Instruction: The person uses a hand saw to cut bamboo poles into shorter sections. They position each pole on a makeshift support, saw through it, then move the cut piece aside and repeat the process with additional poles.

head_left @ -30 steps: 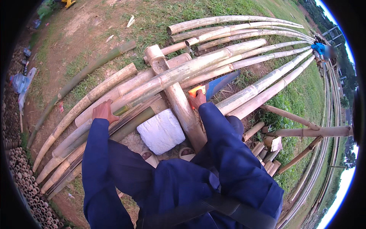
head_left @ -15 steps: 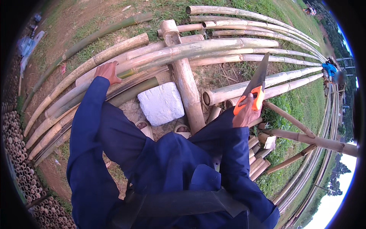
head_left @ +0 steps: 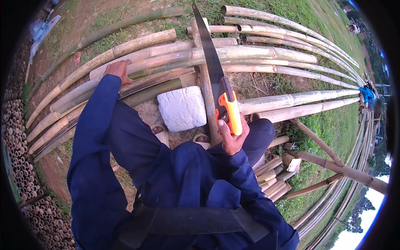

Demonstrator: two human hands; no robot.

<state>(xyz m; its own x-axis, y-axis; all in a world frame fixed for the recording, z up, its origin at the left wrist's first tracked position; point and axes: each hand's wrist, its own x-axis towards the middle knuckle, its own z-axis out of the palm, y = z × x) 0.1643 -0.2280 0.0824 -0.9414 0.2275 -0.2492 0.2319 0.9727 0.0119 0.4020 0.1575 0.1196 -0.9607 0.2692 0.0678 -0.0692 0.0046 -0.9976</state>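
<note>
My right hand (head_left: 236, 137) grips the orange and black handle of a handsaw (head_left: 214, 62). The long dark blade points away from me and slightly left, its toothed edge on the left. In this view it crosses over the thick bamboo pole (head_left: 166, 62); I cannot tell whether it touches. My left hand (head_left: 118, 71) is wrapped over that pole, left of the saw. Partly hidden behind the blade, a thick bamboo crosspiece (head_left: 206, 89) runs away from me beneath the pole. A whitish rough block (head_left: 182, 109) lies on the ground before my feet.
More bamboo poles (head_left: 287, 102) stretch far to the right. Short cut bamboo pieces (head_left: 268, 177) lie by my right knee, near a bamboo frame (head_left: 333, 168). Stacked bamboo ends (head_left: 18, 154) show at the far left. A person in blue (head_left: 366, 95) is far off at right.
My right hand has brought the handsaw leftward from beside my right knee, and its blade now overlaps the thick pole. My left hand stays on the pole. The view has shifted slightly.
</note>
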